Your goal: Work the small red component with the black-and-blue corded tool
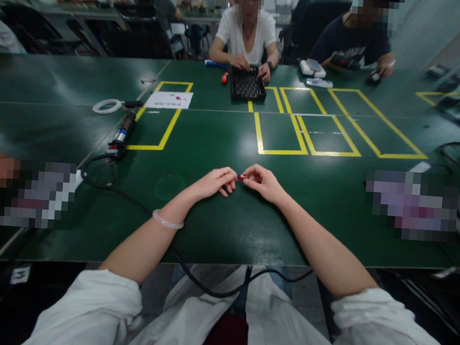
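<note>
Above the green table in front of me, a small red and orange part (242,177) with dark bits sits between my two hands. Its exact kind is too small to make out. My right hand (263,183) pinches it between thumb and fingertips. At its left end, the closed fingertips of my left hand (218,182) meet it, with the lower fingers curled loosely. A pale bracelet (167,221) circles my left wrist.
A cabled cylindrical tool (123,129) lies at left, its black cable (133,201) running to my lap. Beyond are a white ring (107,106), a printed sheet (169,100) and yellow tape outlines (282,152). Opposite, a person (245,31) handles a black compartment tray (248,96).
</note>
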`<state>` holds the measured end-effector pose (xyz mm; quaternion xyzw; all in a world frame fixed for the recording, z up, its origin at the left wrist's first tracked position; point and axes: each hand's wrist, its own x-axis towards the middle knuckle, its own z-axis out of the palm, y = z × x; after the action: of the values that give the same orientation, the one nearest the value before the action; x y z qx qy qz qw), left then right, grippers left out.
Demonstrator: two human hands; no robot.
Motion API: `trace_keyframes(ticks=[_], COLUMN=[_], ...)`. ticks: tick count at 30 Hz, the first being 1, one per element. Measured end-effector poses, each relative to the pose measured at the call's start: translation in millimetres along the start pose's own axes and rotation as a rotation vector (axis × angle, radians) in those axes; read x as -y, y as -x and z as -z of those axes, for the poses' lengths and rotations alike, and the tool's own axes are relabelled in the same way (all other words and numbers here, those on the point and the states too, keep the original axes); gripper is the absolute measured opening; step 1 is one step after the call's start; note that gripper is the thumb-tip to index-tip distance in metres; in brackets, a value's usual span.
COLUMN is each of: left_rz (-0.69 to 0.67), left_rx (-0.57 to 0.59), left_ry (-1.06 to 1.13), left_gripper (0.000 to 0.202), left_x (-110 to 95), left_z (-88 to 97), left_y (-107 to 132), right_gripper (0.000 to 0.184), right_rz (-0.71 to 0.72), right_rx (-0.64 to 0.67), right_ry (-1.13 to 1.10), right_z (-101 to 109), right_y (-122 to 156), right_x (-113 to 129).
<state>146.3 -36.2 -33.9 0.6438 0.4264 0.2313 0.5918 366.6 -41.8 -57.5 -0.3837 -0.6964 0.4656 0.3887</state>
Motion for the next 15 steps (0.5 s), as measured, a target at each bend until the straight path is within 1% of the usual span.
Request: trace_keyframes(ticks=[2, 3, 5, 6, 7, 8, 9, 10, 12, 13, 14, 15], left_rz=[-0.025, -0.053, -0.122, -0.143, -0.129, -0.081, -0.003, 0.075, 0.263, 0.384, 0.507, 0.613], left_rx=[-0.091, -0.165, -0.352, -0.47, -0.571, -0.671, -0.776, -0.865, -0.996, -1.024, -1.024, -0.991], left_ry=[-0.089, -0.16, -0.369, -0.538, -0.706, -0.842, -0.949, -1.029, -1.13, -1.138, -1.131, -1.125], left_gripper=[0.044, 0.043, 0.039, 0.038, 0.038, 0.039, 0.042, 0.049, 0.066, 0.073, 0.075, 0.076], left_x=[1, 2, 5, 7, 9, 12, 15, 19, 28, 32, 36, 40], left_z=[19.4, 33.3, 69.6, 91.0, 113.8, 136.9, 159.5, 180.8, 217.2, 231.7, 243.8, 253.8], left_y=[0, 0, 1, 3, 7, 12, 18, 25, 42, 50, 57, 64], right_gripper=[0.026, 0.026, 0.026, 0.025, 0.025, 0.026, 0.026, 0.026, 0.026, 0.026, 0.026, 0.026], right_rz=[-0.005, -0.005, -0.005, -0.004, -0.003, -0.002, -0.002, -0.001, -0.003, -0.004, -0.005, -0.007], right_rx=[0.003, 0.006, 0.011, 0.012, 0.012, 0.012, 0.012, 0.011, 0.01, 0.011, 0.013, 0.014], right_ry=[-0.016, -0.021, -0.026, -0.025, -0.021, -0.017, -0.016, -0.017, -0.024, -0.028, -0.029, -0.027], right_z=[0, 0, 0, 0, 0, 0, 0, 0, 0, 0, 0, 1], right_y=[0, -1, -1, -1, -1, -1, -1, -2, -2, -2, -2, -2], right_x=[-1, -2, -3, -3, -3, -3, -3, -3, -2, -2, -1, -1])
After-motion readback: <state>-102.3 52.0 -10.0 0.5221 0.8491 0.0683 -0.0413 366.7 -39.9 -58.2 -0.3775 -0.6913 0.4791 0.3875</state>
